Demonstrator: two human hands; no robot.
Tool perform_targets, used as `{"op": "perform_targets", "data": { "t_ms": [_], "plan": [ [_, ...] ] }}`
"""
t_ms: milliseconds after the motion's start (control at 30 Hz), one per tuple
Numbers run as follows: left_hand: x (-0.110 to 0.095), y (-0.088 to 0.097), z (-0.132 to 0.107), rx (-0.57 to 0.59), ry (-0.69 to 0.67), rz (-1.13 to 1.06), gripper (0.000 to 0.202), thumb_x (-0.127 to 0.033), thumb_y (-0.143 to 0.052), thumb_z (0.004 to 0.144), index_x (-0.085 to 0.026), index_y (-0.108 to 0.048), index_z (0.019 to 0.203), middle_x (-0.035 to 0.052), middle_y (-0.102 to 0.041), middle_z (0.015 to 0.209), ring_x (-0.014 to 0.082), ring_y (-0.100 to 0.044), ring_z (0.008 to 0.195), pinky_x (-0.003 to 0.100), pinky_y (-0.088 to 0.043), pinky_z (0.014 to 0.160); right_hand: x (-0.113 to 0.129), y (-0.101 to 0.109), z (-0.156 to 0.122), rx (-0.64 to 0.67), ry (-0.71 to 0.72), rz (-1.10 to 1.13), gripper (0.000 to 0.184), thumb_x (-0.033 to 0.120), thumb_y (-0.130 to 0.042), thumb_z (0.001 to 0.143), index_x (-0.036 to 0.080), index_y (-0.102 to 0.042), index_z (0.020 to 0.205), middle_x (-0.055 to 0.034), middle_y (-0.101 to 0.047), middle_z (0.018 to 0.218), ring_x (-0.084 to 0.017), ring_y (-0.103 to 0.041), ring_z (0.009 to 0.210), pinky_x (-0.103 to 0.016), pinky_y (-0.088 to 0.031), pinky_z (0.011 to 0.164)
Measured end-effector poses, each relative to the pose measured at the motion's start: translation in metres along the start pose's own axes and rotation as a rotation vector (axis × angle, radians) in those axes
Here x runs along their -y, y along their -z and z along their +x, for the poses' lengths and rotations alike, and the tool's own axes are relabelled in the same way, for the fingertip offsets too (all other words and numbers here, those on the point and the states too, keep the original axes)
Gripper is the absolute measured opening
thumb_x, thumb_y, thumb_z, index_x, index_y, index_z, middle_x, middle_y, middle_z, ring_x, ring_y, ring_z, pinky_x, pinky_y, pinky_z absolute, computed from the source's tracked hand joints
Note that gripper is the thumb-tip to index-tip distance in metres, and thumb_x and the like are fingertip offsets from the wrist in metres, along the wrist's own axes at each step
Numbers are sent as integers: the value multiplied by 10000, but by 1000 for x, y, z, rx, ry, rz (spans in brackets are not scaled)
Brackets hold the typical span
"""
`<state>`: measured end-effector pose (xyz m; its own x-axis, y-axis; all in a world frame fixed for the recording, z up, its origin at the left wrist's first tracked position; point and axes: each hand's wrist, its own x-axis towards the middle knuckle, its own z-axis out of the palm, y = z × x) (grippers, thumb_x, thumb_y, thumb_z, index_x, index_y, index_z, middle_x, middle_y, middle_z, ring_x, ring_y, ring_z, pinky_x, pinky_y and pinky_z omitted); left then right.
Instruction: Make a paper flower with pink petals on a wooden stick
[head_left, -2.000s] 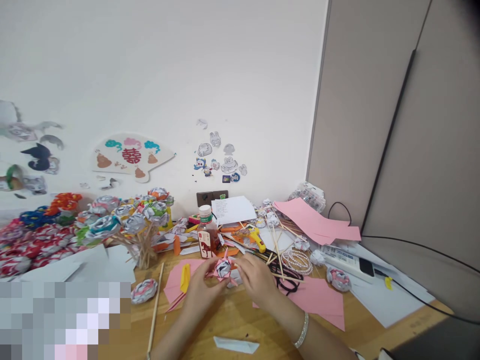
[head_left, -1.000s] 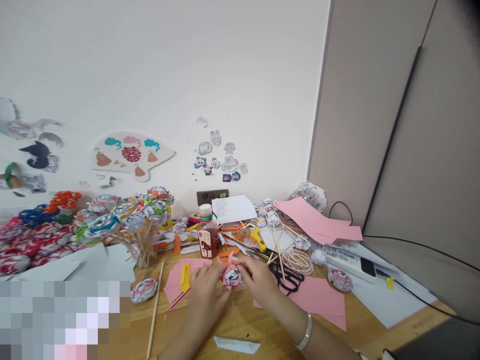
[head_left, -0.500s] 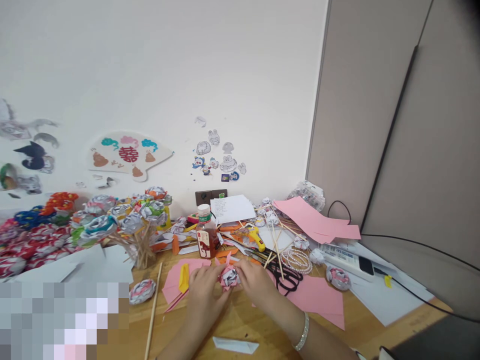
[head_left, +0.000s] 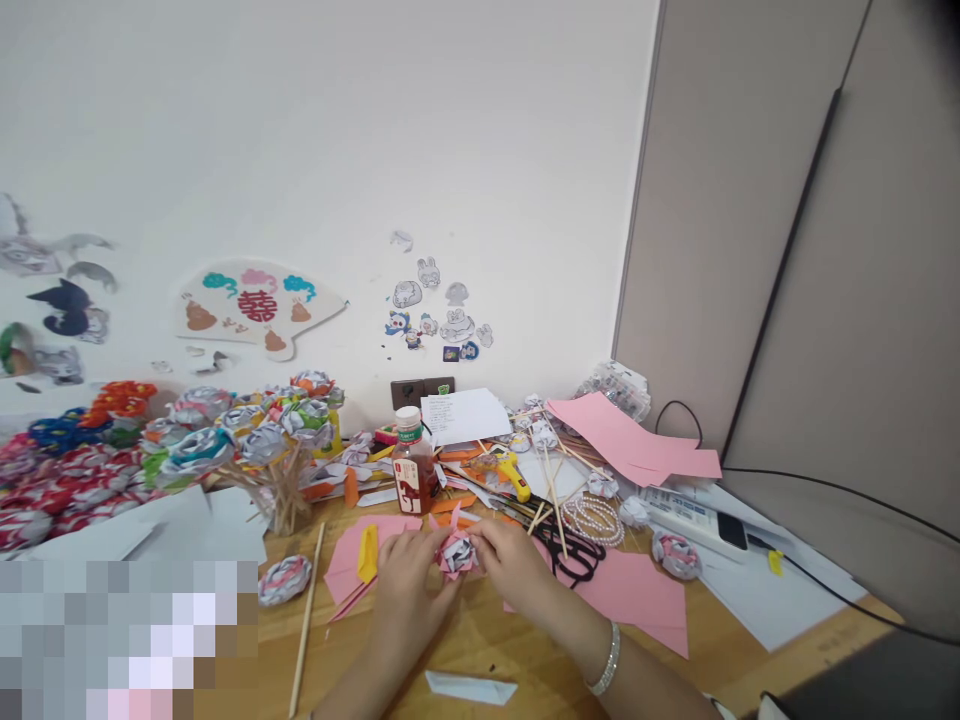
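A small paper flower (head_left: 457, 553), pink outside with a white and grey centre, is held between my two hands just above the wooden table. My left hand (head_left: 414, 572) grips its left side, thumb below and fingers behind. On the other side, the fingertips of my right hand (head_left: 504, 560) pinch the flower's edge. Pink paper (head_left: 349, 560) with a folded yellow strip (head_left: 367, 553) on it lies beside my left hand. Below the hands rests a folded white paper strip (head_left: 471, 687). Black-handled scissors (head_left: 576, 560) lie just right of my right hand.
A drink bottle (head_left: 411, 470) stands behind the hands. A yellow glue gun (head_left: 513, 473), bead strings (head_left: 592, 522) and thin sticks lie at the back. Finished paper flowers (head_left: 202, 450) crowd the left. A long wooden stick (head_left: 306, 620), a power strip (head_left: 697, 525) and pink sheets (head_left: 634, 600) lie around.
Almost nothing differs. Both hands stay on the paper flower, with only a slight shift of the fingers and the camera view.
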<state>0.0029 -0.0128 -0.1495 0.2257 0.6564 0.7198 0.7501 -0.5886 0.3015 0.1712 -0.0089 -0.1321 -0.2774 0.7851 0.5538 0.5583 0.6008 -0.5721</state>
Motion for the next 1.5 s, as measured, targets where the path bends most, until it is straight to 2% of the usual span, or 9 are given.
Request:
{"op": "perform_targets", "data": {
  "t_ms": [167, 367, 533, 767, 933, 1067, 1267, 1333, 1500],
  "plan": [
    [1, -1, 2, 16, 11, -1, 305, -234, -615, 717, -215, -613, 1021, 71, -681, 884, 261, -564, 831, 377, -374, 757, 5, 1, 0, 11, -1, -29, 221, 140, -426, 892, 205, -628, 953, -37, -688, 883, -168, -635, 783, -248, -445, 678],
    [-1, 1, 2, 1, 5, 3, 314, -245, -617, 729, -209, -596, 1041, 67, -679, 892, 253, -573, 825, 372, -380, 752, 9, 6, 0, -61, -63, -134, 205, 254, -454, 895, 196, -597, 1031, -53, -684, 910, -190, -638, 789, -258, -432, 670],
    [-3, 2, 1, -13, -3, 38, 308, -255, -616, 738, -209, -590, 1041, 62, -678, 886, 253, -577, 829, 373, -379, 755, 5, 7, 0, -102, -154, -157, 180, 285, -529, 843, 198, -627, 967, -24, -675, 768, -167, -608, 652, -230, -393, 589],
    [-1, 0, 1, -11, -35, 63, 315, -217, -606, 746, -211, -577, 1059, 52, -674, 904, 244, -569, 849, 371, -378, 772, 5, 3, 1, -99, -115, -28, 102, 189, -550, 819, 186, -652, 817, -16, -670, 751, -151, -597, 681, -217, -394, 618],
    [0, -1, 0, -25, -43, 75, 324, -208, -617, 729, -207, -582, 1051, 55, -675, 907, 248, -573, 858, 371, -383, 773, 5, 1, 0, -84, -70, -32, 177, 179, -503, 852, 190, -648, 750, -12, -659, 723, -142, -589, 675, -214, -399, 629],
    [1, -1, 0, -36, -49, 71, 310, -204, -608, 729, -207, -589, 1039, 56, -679, 895, 246, -577, 837, 368, -394, 759, 6, 1, -2, -57, -67, -57, 188, 181, -483, 861, 199, -659, 795, -17, -674, 750, -146, -605, 678, -222, -416, 638],
    [0, -1, 1, -18, -38, 21, 323, -232, -615, 741, -213, -570, 1060, 59, -673, 905, 246, -575, 835, 370, -408, 746, 7, 8, -1, -139, -55, -58, 190, 252, -485, 872, 205, -615, 1002, -32, -687, 830, -172, -627, 736, -243, -436, 658],
    [-1, -1, 1, -3, -49, 7, 340, -217, -612, 740, -215, -561, 1076, 58, -672, 924, 242, -574, 844, 369, -411, 754, 4, 10, 0, -155, -16, -99, 200, 233, -456, 882, 190, -600, 1013, -40, -683, 818, -177, -622, 718, -251, -430, 647],
    [-4, 0, 2, 41, -86, -6, 356, -166, -600, 721, -231, -569, 1070, 33, -681, 876, 227, -583, 807, 355, -414, 756, -4, 14, 3, -143, 225, -169, 200, 217, -424, 912, 206, -621, 937, -35, -652, 831, -163, -592, 762, -250, -414, 679]
  ]
}}
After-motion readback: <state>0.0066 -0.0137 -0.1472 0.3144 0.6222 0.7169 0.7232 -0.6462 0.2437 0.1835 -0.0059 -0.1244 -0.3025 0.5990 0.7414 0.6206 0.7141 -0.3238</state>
